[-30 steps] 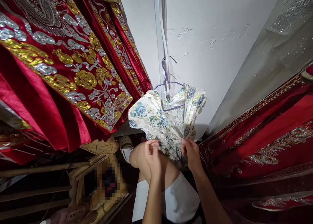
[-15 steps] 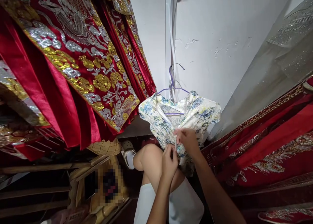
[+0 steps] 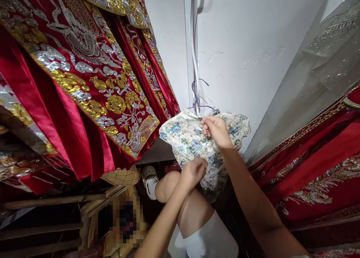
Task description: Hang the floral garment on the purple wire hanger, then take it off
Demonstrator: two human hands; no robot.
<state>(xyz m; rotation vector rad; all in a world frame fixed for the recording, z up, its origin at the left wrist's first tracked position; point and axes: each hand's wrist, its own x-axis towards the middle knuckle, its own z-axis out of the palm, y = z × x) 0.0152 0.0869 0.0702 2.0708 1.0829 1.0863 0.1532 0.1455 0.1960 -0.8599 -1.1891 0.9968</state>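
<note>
A small cream garment with blue and yellow flowers (image 3: 187,140) hangs on a purple wire hanger (image 3: 196,98) against the white wall. My right hand (image 3: 215,130) is closed on the fabric near the garment's neck, just under the hanger. Lower down, my left hand (image 3: 193,171) pinches the cloth at the garment's middle. Both forearms reach up from the bottom of the view. My bent knee (image 3: 165,185) and white shorts show beneath the hands.
Red robes with gold and silver embroidery (image 3: 84,81) hang close on the left, more red embroidered cloth (image 3: 315,164) on the right. A grey sequinned fabric (image 3: 317,66) leans at the upper right. Wooden slats and a woven basket (image 3: 120,175) sit lower left.
My right hand has climbed from the garment's lower edge to its neck. The left hand stayed lower, gripping the middle. The garment's front is now drawn together.
</note>
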